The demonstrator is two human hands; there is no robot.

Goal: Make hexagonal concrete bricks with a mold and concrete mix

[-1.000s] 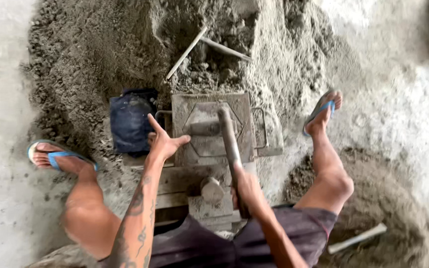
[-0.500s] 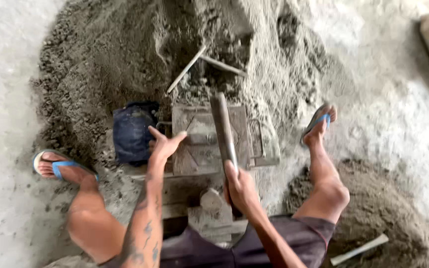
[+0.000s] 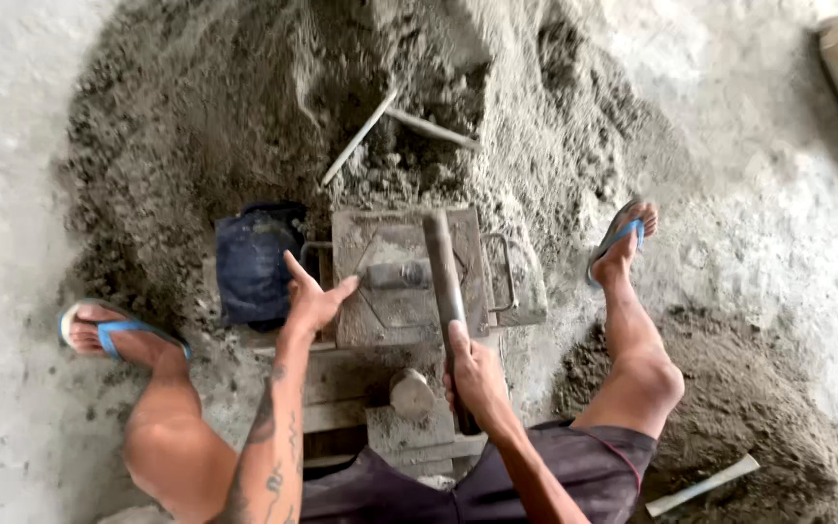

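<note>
Head view, looking straight down at a seated person with bare legs spread wide and blue sandals on both feet. Between the knees sits a square metal mould (image 3: pixel 402 277), grey and caked with cement, with a wire handle on each side. It rests at the near edge of a large heap of damp grey mix (image 3: pixel 244 107) spread over a pale concrete floor (image 3: pixel 2 243).

The right hand (image 3: pixel 475 374) is closed around the lower end of a thick dark bar (image 3: pixel 443 277). The bar runs away from the body and lies across the top of the mould, just right of its centre.

The left hand (image 3: pixel 314 296) is open, fingers spread and thumb raised, with the palm against the mould's left edge. It holds nothing. The forearm is tattooed.

Just left of the mould, touching the mix, lies a dark blue bag (image 3: pixel 254 262). Beyond the mould two thin sticks (image 3: pixel 390 126) lie crossed in the heap. A smaller mound of mix lies by the right knee, with a pale flat stick (image 3: pixel 700 485) at its near edge.
</note>
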